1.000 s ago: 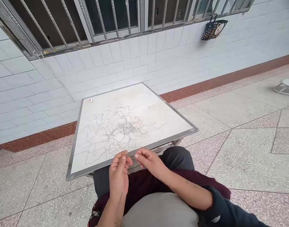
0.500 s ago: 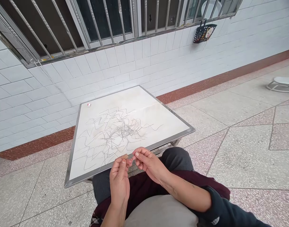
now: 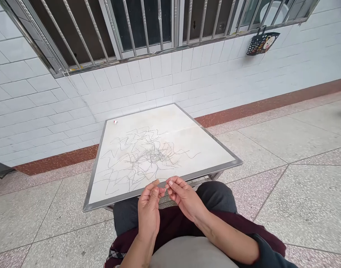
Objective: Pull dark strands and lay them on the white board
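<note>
My left hand (image 3: 149,208) and my right hand (image 3: 184,195) are raised over my lap at the near edge of a white table (image 3: 215,152). Thumb and fingers are pinched on both, and the fingertips almost meet. Between them runs a thin, pale wire or thread (image 3: 166,188), too small to make out fully. A tan wrap, perhaps tape, shows on a left fingertip. Many thin, dark, wavy wires (image 3: 152,154) lie loosely tangled on the table beyond my hands.
A small red and white object (image 3: 115,122) sits at the table's far left corner. Behind stands a white tiled wall (image 3: 148,82) with barred windows. A dark patterned bag (image 3: 261,44) hangs from the bars at the right. My knees are under the near edge.
The whole view has shifted, so the table and hands appear further right. Both hands keep nearly the same pinched pose. The white stool at the right has left the view.
</note>
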`<state>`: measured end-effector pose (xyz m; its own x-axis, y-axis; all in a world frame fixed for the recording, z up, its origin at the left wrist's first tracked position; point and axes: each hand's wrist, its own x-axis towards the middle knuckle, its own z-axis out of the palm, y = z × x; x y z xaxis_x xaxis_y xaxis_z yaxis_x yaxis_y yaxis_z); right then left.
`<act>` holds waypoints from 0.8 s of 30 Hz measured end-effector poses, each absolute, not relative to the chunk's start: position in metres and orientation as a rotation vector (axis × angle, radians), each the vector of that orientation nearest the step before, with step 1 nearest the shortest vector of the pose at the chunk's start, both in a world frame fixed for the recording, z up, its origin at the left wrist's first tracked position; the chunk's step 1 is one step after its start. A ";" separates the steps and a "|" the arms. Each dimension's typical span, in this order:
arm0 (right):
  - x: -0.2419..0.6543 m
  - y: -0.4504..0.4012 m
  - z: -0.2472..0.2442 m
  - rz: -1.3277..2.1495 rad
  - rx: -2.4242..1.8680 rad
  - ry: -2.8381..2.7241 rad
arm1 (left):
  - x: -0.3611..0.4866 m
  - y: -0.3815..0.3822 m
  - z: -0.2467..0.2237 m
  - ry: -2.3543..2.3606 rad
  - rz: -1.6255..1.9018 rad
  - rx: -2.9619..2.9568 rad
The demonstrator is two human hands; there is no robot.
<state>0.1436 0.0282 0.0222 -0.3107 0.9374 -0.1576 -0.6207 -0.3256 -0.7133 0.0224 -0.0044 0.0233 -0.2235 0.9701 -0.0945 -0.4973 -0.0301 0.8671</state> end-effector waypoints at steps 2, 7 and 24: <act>0.144 0.030 0.023 1.819 -0.704 -0.681 | 0.022 -0.004 0.026 0.964 1.544 0.669; 0.146 0.030 0.025 1.791 -0.720 -0.744 | 0.017 -0.006 0.026 0.918 1.539 0.626; 0.145 0.026 0.032 1.678 -0.741 -0.971 | 0.007 -0.010 0.022 1.086 1.510 0.621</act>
<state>0.1449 0.0264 0.0317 -0.2942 0.9556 -0.0184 -0.4600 -0.1585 -0.8736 0.0071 -0.0100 0.0216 -0.2417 0.9543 -0.1759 -0.4700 0.0435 0.8816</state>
